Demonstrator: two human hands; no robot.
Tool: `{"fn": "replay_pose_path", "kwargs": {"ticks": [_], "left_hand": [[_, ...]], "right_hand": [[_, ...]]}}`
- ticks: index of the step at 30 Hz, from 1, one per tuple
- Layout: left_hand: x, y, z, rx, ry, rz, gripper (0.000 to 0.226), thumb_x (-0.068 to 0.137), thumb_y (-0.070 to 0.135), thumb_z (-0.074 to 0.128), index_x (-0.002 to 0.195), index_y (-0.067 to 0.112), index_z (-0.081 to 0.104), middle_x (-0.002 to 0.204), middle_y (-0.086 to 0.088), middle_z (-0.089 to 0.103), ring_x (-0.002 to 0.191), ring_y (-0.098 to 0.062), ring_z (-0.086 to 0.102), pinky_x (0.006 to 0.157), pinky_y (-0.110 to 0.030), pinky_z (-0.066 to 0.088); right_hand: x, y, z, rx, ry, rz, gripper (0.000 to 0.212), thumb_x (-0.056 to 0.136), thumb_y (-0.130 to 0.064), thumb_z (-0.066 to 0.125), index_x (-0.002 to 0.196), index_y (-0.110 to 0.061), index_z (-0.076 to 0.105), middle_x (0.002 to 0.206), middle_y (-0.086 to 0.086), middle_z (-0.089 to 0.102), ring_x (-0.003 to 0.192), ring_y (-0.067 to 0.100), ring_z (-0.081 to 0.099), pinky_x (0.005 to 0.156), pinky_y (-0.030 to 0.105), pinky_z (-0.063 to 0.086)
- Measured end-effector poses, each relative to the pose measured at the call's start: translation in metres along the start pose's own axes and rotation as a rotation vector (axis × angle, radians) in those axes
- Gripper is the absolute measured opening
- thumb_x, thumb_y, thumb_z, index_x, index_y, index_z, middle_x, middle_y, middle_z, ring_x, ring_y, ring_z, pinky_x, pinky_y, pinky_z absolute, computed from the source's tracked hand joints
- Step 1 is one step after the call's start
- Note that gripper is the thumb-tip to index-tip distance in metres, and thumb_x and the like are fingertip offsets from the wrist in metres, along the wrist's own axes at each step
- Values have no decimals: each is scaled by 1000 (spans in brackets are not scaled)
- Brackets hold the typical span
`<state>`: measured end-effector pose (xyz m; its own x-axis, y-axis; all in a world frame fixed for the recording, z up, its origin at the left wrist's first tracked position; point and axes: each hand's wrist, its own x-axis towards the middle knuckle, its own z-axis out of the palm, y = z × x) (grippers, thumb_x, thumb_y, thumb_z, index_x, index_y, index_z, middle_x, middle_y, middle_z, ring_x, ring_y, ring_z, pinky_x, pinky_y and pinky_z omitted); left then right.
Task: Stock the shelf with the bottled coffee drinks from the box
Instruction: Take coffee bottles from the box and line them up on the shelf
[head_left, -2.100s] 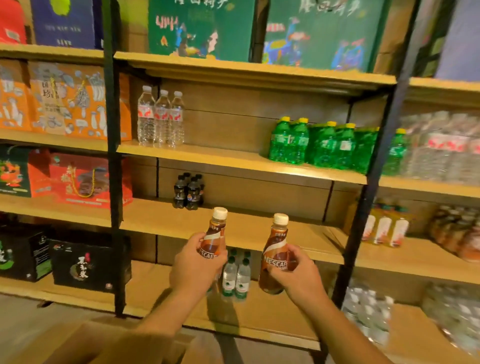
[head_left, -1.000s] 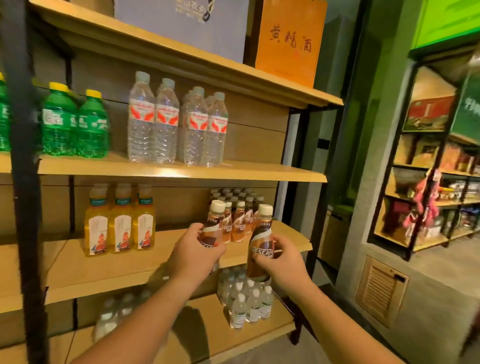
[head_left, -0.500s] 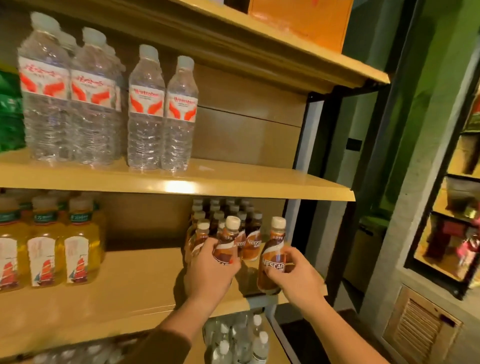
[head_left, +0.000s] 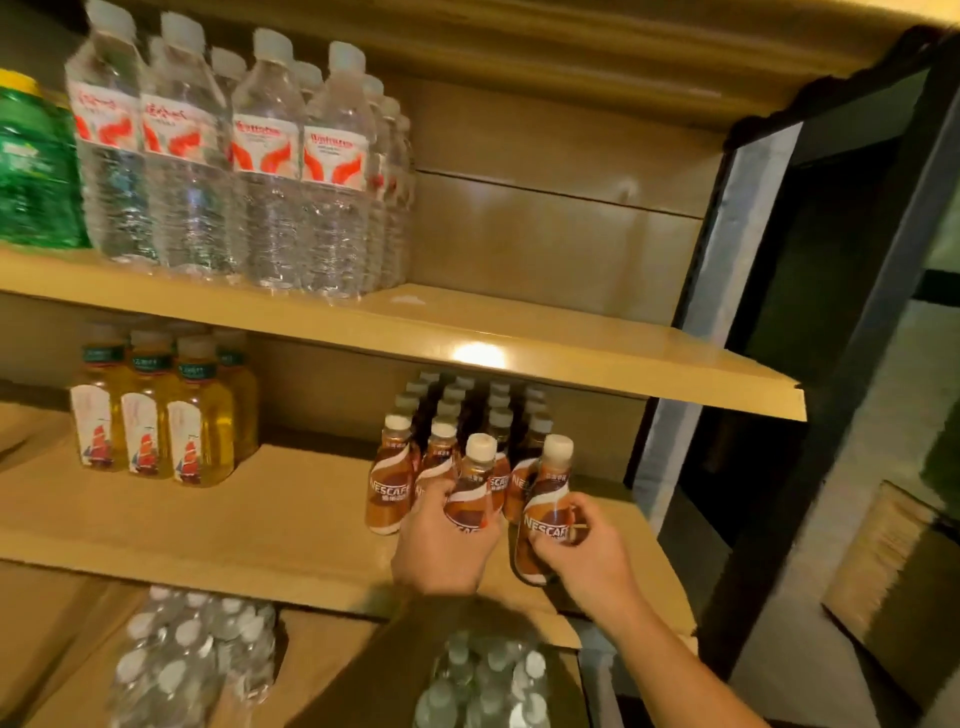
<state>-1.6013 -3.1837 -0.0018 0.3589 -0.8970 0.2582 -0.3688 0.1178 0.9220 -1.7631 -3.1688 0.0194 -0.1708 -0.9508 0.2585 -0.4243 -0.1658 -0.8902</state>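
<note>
My left hand (head_left: 441, 545) grips a brown coffee bottle (head_left: 474, 480) with a cream cap. My right hand (head_left: 584, 556) grips a second coffee bottle (head_left: 545, 512) just to its right. Both bottles are upright over the front of the middle wooden shelf (head_left: 208, 525), right in front of a block of several coffee bottles (head_left: 457, 415) in rows near the shelf's right end. The bottom of the left bottle is hidden by my hand. No box shows in this view.
Yellow drink bottles (head_left: 156, 415) stand at the left of the same shelf. Clear water bottles (head_left: 234, 166) and green bottles (head_left: 31, 166) fill the shelf above. Small water bottles (head_left: 197, 665) sit on the shelf below. A black frame post (head_left: 810, 415) bounds the right side.
The view has swung right along the shelves and closed in. Both hands have carried their coffee bottles forward and down to the front of the coffee rows.
</note>
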Motion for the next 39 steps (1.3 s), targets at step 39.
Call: {"fn": "replay_pose_path", "kwargs": {"ticks": [39], "left_hand": [[-6, -26, 56, 173, 112, 78, 49, 82, 29, 82, 121, 19, 53, 113, 4, 55, 103, -12, 54, 85, -22, 42]], "right_hand": [[52, 61, 15, 146, -178, -10, 47, 81, -13, 83, 115, -28, 54, 105, -16, 67, 100, 2, 66, 73, 13, 51]]}}
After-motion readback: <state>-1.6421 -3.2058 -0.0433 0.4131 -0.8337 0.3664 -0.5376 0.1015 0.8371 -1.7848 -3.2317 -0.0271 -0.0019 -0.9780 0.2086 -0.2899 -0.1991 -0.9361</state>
